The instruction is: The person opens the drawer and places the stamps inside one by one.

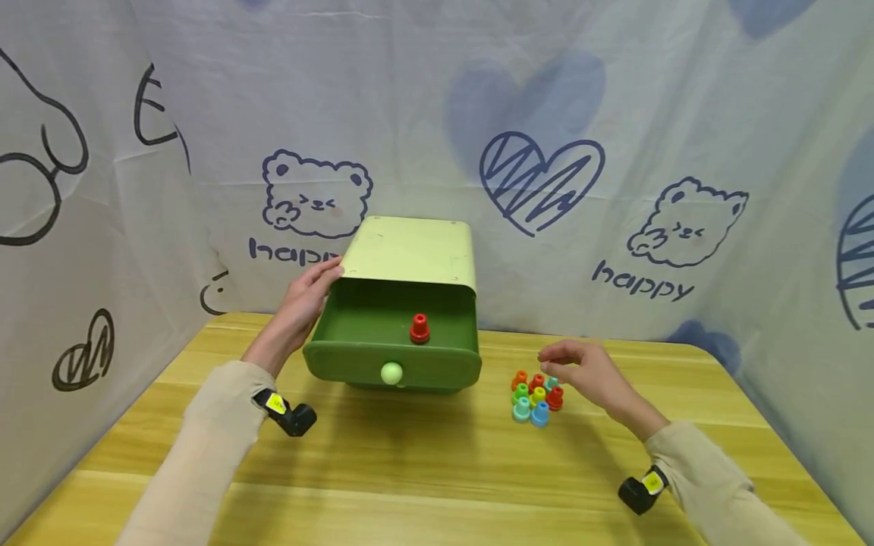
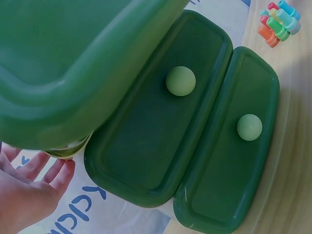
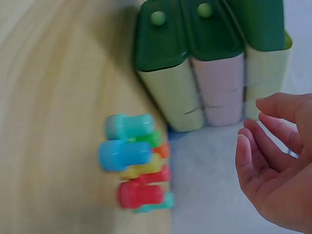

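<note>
A small drawer cabinet (image 1: 413, 246) stands on the table, its green top drawer (image 1: 351, 364) pulled out. In that drawer a red peg-shaped piece (image 1: 419, 330) stands upright. My left hand (image 1: 305, 299) rests its fingers against the cabinet's left side near the top; in the left wrist view those fingers (image 2: 62, 176) look fairly straight. Right of the cabinet, my right hand (image 1: 590, 378) hovers beside a cluster of coloured pegs, with fingers loosely bent and nothing between thumb and fingertips. The cluster includes a blue peg (image 1: 539, 414) and a yellow peg (image 1: 538, 396).
Beneath the pulled-out drawer, the middle drawer (image 2: 146, 131) and the bottom drawer (image 2: 229, 161) are closed, each with a round pale knob. The wooden table (image 1: 423, 485) meets a printed cloth (image 1: 423, 114) behind the cabinet and at both sides.
</note>
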The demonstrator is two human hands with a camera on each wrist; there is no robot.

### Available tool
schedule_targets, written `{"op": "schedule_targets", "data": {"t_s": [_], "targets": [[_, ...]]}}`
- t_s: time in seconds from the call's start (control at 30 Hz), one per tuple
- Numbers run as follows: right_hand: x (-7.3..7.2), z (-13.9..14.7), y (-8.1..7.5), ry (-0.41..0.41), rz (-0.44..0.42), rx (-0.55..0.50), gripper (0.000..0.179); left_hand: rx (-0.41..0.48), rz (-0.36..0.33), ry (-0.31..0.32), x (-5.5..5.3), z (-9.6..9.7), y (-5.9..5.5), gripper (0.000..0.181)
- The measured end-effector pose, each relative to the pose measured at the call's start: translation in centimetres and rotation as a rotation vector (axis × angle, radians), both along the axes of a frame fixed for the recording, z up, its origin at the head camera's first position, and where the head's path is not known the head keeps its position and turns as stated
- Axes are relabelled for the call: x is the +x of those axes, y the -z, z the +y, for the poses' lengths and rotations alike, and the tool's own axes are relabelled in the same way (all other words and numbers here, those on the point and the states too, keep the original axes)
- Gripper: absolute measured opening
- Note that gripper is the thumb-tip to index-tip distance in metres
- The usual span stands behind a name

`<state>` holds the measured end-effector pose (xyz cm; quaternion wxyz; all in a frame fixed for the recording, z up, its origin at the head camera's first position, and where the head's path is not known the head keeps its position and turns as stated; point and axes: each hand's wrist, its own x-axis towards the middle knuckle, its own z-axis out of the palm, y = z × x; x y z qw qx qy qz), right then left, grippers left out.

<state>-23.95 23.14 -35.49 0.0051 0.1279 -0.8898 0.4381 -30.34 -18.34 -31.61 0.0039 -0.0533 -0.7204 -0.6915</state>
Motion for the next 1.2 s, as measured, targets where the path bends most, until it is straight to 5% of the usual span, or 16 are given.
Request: {"op": "schedule_targets", "data": {"t_s": [0.5, 1.2], "targets": [[0.9, 1.1, 5.8, 0.116, -0.041, 0.008, 0.018, -0.008, 0.008, -0.011, 0.1, 0.1, 0.0, 0.06], [0.8, 0.6, 8.7, 0.129, -0.089, -0.013, 0.021, -0.003, 0.008, -0.016, 0.1, 0.2, 0.0, 0.059]]}}
